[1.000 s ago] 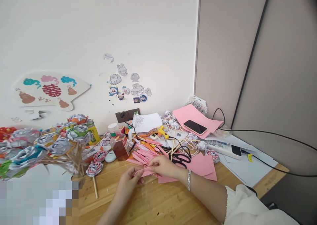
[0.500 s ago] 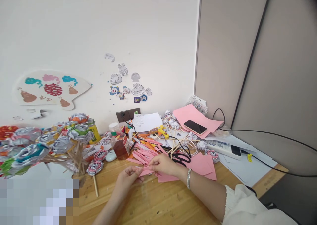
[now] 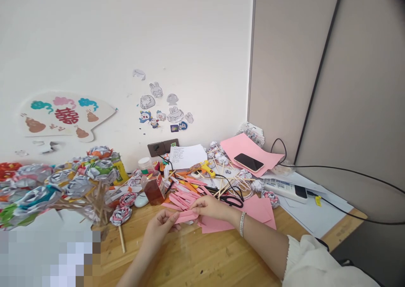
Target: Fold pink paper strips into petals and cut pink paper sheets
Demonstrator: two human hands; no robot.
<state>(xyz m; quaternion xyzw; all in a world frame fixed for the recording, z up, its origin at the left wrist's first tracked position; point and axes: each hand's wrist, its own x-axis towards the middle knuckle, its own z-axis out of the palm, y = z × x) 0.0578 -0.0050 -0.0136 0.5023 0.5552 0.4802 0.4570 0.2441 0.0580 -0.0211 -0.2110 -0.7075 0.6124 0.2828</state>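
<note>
Both hands hold one folded pink paper strip just above the wooden desk. My left hand pinches its left end with thumb and fingers. My right hand, a silver bracelet on its wrist, pinches the right end from above. Behind the hands lies a heap of more pink strips and a pink paper sheet.
Black scissors, wooden sticks and a yellow glue gun lie behind the strips. A brown-liquid bottle stands at left centre. Paper roses on sticks fill the left. A phone lies on pink paper, cables and a white device to the right.
Both hands shifted slightly toward the wall and the strip now sits lower and flatter between them. The view barely moved.
</note>
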